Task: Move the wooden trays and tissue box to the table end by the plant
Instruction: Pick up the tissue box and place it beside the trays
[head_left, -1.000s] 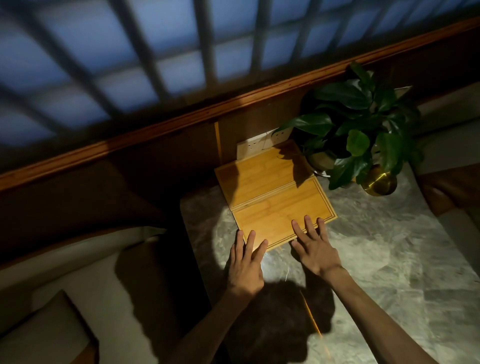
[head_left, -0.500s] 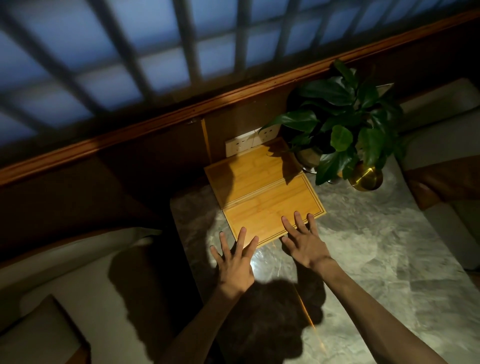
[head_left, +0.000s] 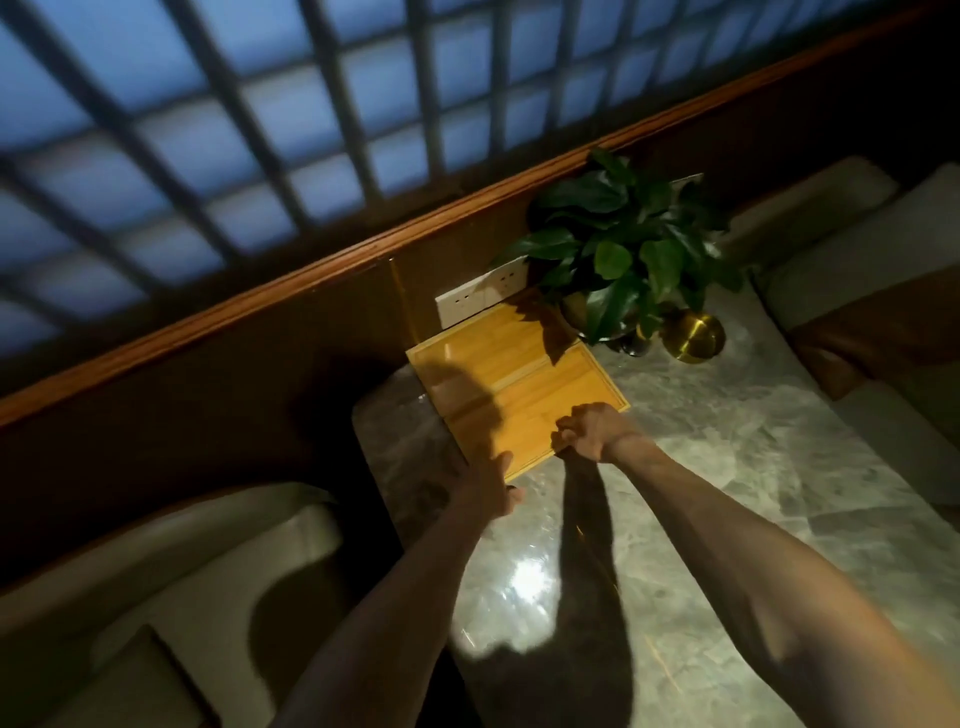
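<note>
so we've got the two wooden trays (head_left: 511, 387) lying flat side by side at the far end of the counter (head_left: 727, 493), right up against the wall and just beside the plant (head_left: 618, 244). Our right hand (head_left: 587, 431) is curled over the near tray's front edge, looks like it's touching it, though the blur makes it hard to say it's actually gripping. Left hand (head_left: 488, 486) is open, fingers loose, at the near left corner, holding nothing. No tissue box in sight. Main worry: shoving further could jam the far tray into the wall sockets (head_left: 478, 299) or nudge the plant pot and the brass ball (head_left: 693, 335) next to it
</note>
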